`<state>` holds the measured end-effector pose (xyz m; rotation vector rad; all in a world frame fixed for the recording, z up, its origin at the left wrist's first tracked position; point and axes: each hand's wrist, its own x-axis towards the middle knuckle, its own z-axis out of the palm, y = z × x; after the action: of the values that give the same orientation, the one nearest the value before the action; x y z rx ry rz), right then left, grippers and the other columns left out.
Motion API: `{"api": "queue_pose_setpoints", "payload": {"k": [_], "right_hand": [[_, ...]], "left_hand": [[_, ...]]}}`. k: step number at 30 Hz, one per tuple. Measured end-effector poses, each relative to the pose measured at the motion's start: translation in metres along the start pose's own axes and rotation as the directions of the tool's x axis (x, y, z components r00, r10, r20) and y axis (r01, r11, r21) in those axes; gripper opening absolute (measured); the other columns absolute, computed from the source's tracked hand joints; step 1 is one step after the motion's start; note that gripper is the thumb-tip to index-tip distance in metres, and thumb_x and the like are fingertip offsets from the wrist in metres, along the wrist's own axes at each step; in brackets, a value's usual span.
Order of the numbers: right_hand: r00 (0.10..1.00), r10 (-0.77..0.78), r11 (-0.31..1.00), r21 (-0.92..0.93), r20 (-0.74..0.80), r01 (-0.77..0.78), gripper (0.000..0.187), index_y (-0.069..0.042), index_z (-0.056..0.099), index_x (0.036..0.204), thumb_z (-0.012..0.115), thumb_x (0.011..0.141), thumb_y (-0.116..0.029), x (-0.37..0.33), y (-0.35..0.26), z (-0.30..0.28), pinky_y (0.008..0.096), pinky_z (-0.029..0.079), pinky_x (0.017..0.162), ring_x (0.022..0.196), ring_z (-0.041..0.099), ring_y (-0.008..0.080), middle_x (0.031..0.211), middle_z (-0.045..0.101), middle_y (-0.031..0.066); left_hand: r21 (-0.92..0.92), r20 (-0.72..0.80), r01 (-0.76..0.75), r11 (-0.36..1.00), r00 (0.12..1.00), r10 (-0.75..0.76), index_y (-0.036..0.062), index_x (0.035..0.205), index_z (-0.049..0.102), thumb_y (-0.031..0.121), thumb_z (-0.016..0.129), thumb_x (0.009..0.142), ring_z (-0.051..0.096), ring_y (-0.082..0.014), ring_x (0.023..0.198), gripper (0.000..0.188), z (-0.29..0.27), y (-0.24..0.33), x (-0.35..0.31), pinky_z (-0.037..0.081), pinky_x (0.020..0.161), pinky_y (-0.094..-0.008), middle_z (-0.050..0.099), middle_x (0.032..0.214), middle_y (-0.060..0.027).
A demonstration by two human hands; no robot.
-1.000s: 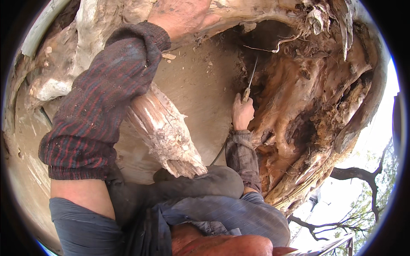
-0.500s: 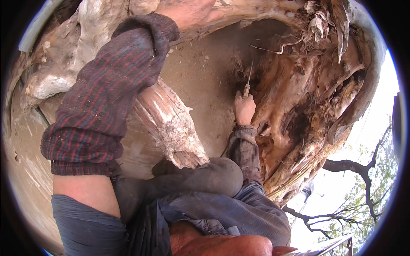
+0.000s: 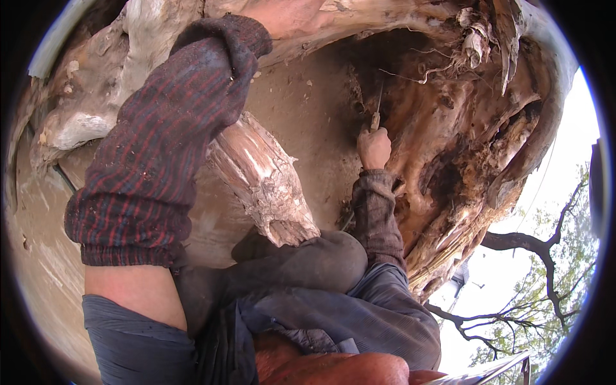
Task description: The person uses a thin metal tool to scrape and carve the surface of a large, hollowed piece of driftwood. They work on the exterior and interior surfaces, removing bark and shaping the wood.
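My right hand (image 3: 374, 149) is closed around the pale handle of a thin-bladed hand tool (image 3: 376, 115). Its narrow blade points away from me into the dark, sooty side of a hollow in a large piece of weathered wood (image 3: 423, 122). My left arm, in a dark sleeve with red stripes (image 3: 154, 141), stretches up to the far wooden rim. Past its cuff, my left hand (image 3: 282, 11) blends with the pinkish wood at the top edge, and its fingers cannot be made out.
A broken, pale stump of wood (image 3: 266, 186) juts between my arms, close to my bent knee (image 3: 327, 260). Thin root strands (image 3: 423, 77) and peeling bark (image 3: 471, 48) hang at the upper right. Brown ground (image 3: 301, 102) lies inside the hollow. Tree branches (image 3: 545, 253) show beyond at the right.
My right hand has moved slightly farther away and to the right, taking the thin-bladed tool deeper into the dark part. The left arm stays nearly in place.
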<state>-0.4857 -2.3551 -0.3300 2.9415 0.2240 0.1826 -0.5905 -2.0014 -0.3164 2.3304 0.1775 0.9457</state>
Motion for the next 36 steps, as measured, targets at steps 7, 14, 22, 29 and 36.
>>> {"api": "queue_pose_setpoints", "payload": {"k": [7, 14, 22, 29, 36], "right_hand": [[0.999, 0.026, 0.998, -0.051, -0.019, -0.027, 0.037, 0.001, 0.060, 0.097, 0.069, 0.087, -0.033, 0.005, 0.012, 0.010, 0.0527, 0.056, 0.079, 0.088, 0.070, 0.0449, 0.090, 0.071, 0.0274], [1.000, -0.017, 0.998, -0.063, 0.022, 0.018, 0.036, 0.002, 0.060, 0.098, 0.068, 0.087, -0.032, -0.003, 0.015, 0.010, 0.0531, 0.056, 0.080, 0.089, 0.070, 0.0457, 0.092, 0.071, 0.0283], [0.999, 0.032, 0.999, 0.028, 0.017, -0.032, 0.034, 0.002, 0.062, 0.096, 0.066, 0.087, -0.031, 0.003, 0.002, -0.001, 0.0525, 0.056, 0.082, 0.092, 0.070, 0.0456, 0.096, 0.071, 0.0284], [0.996, 0.000, 0.991, 0.132, 0.092, -0.012, 0.036, 0.003, 0.065, 0.098, 0.067, 0.086, -0.031, 0.020, 0.001, 0.000, 0.0523, 0.055, 0.088, 0.099, 0.069, 0.0453, 0.100, 0.071, 0.0287], [0.993, 0.040, 0.986, 0.155, 0.110, -0.057, 0.038, 0.003, 0.065, 0.099, 0.066, 0.088, -0.034, 0.000, 0.017, 0.004, 0.0521, 0.055, 0.086, 0.097, 0.069, 0.0465, 0.099, 0.071, 0.0294]], "left_hand": [[-0.001, -0.015, -0.004, 1.000, 1.000, 0.004, -0.0024, 0.114, 0.060, 0.040, 0.061, 0.092, 0.063, -0.0414, 0.102, 0.048, 0.006, -0.007, -0.003, 0.048, 0.089, -0.0514, 0.063, 0.107, -0.0250], [0.088, 0.081, 0.041, 0.995, 0.996, -0.048, 0.0033, 0.123, 0.058, 0.041, 0.060, 0.093, 0.062, -0.0411, 0.100, 0.049, -0.008, -0.003, -0.011, 0.046, 0.088, -0.0531, 0.064, 0.106, -0.0245], [0.091, 0.160, -0.050, 0.995, 0.986, 0.035, 0.0037, 0.118, 0.057, 0.034, 0.065, 0.091, 0.063, -0.0418, 0.097, 0.041, -0.005, -0.026, -0.009, 0.048, 0.082, -0.0518, 0.065, 0.098, -0.0232], [0.035, 0.177, 0.027, 0.999, 0.984, -0.033, 0.0044, 0.111, 0.062, 0.033, 0.065, 0.090, 0.065, -0.0416, 0.096, 0.036, -0.010, -0.017, -0.004, 0.048, 0.085, -0.0519, 0.068, 0.100, -0.0229], [0.110, 0.205, 0.066, 0.992, 0.975, -0.088, 0.0051, 0.115, 0.063, 0.035, 0.067, 0.088, 0.065, -0.0405, 0.100, 0.040, -0.025, 0.019, -0.008, 0.048, 0.086, -0.0513, 0.069, 0.102, -0.0225]]}}
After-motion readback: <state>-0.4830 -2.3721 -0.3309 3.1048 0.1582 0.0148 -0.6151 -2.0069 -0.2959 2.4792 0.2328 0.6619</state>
